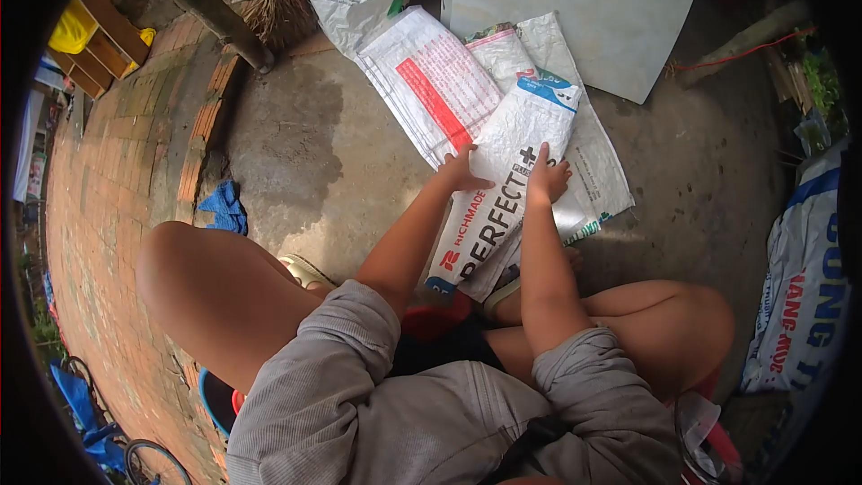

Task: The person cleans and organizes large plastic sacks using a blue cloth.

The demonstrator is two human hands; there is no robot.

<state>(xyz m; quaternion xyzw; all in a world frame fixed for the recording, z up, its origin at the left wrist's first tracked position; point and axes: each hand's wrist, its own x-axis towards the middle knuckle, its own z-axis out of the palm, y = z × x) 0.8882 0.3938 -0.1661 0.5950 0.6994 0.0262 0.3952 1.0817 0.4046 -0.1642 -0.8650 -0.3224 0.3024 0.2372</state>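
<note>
Both hands flat on the white woven "PERFECT" sack (503,189): left hand (462,172) pressing its near-left edge, right hand (548,178) beside it, fingers spread, holding nothing.

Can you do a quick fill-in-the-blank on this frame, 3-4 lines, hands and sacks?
1. Both hands press flat on the white sack printed with the word ____.
2. The left hand lies near the sack's ____ edge; the right hand lies near the opposite edge.
3. The sack with the red stripe lies on the ____ ground.
4. The cloth beside the person's left knee is ____.

Missing words: PERFECT; left; concrete; blue
</note>
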